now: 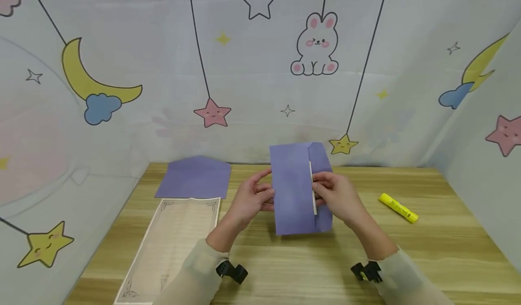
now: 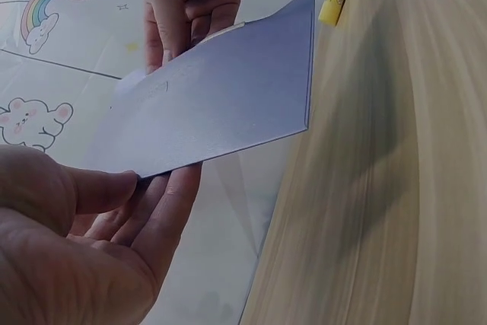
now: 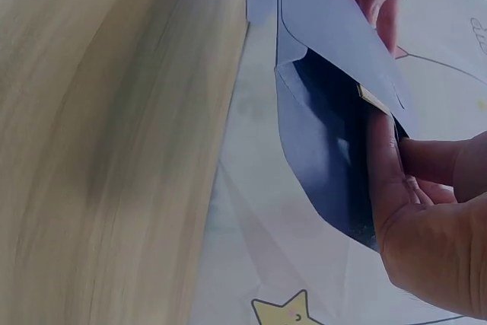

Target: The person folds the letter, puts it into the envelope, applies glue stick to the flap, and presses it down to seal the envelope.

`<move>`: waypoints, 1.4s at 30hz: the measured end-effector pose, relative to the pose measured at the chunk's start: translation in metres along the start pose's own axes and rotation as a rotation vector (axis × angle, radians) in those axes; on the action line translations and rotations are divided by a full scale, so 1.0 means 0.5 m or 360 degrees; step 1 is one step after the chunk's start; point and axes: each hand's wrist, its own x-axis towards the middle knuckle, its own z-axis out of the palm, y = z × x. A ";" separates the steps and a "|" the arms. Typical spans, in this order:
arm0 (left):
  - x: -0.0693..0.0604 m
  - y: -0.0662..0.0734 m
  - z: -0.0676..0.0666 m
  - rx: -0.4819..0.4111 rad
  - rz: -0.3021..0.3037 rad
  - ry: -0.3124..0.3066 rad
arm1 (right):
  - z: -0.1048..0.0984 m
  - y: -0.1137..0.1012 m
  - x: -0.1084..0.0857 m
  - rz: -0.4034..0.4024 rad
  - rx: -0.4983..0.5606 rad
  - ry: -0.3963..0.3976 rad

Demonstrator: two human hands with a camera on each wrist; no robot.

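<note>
A purple envelope [image 1: 292, 192] is held upright above the table, its open flap [image 1: 323, 160] on the right. A narrow pale strip of folded paper [image 1: 313, 187] sticks out of its mouth; the rest is hidden inside. My left hand [image 1: 251, 198] grips the envelope's left edge, with the thumb on the near face and fingers behind. At the mouth, my right hand [image 1: 338, 196] pinches the folded paper. The right wrist view shows the dark inside of the envelope [image 3: 327, 135], with a digit of the right hand [image 3: 434, 241] reaching into it.
A second purple envelope [image 1: 195, 178] lies at the table's back left. In front of it is a bordered, lined sheet of letter paper [image 1: 171, 241]. A yellow glue stick [image 1: 399, 207] lies on the right. Behind the wooden table [image 1: 305, 273] hangs a patterned cloth [image 1: 163, 47].
</note>
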 end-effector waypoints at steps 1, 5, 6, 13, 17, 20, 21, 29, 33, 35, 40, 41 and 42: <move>0.000 0.000 0.001 -0.0003 -0.0002 -0.0004 | 0.001 0.001 0.002 0.0010 0.0017 -0.0008; 0.002 -0.001 0.003 -0.0033 -0.0010 -0.0010 | 0.002 0.001 0.005 0.0054 0.0095 -0.0036; 0.002 -0.001 0.003 -0.0037 -0.0009 -0.0009 | 0.003 0.001 0.005 0.0066 0.0110 -0.0042; 0.002 -0.003 0.003 -0.0029 -0.0008 0.0025 | -0.001 0.002 0.005 0.0076 0.0113 -0.0080; 0.004 -0.005 0.003 -0.0038 -0.0021 0.0037 | -0.002 0.002 0.006 0.0057 0.0024 -0.0022; 0.005 -0.006 0.003 -0.0040 -0.0022 0.0034 | -0.002 0.002 0.007 0.0044 -0.0025 0.0017; 0.006 -0.006 0.003 -0.0035 -0.0013 0.0030 | -0.001 0.002 0.008 0.0040 -0.0033 0.0021; 0.002 -0.007 0.009 -0.0012 -0.0013 0.0026 | 0.002 0.016 0.011 0.0040 0.0009 0.0006; 0.003 -0.007 0.013 -0.0025 -0.0044 0.0061 | -0.002 0.013 0.009 0.0027 -0.0040 -0.0012; 0.003 -0.009 0.014 -0.0043 -0.0049 0.0086 | -0.006 0.008 0.006 0.0004 -0.0066 -0.0011; 0.005 -0.011 0.011 -0.0098 -0.0050 0.0150 | -0.019 -0.003 -0.002 -0.0083 -0.0105 0.0056; 0.006 -0.011 0.011 -0.0112 -0.0052 0.0163 | -0.023 -0.003 -0.003 -0.0098 -0.0110 0.0079; 0.005 -0.010 0.010 -0.0131 -0.0058 0.0178 | -0.028 -0.001 -0.004 -0.0116 -0.0122 0.0105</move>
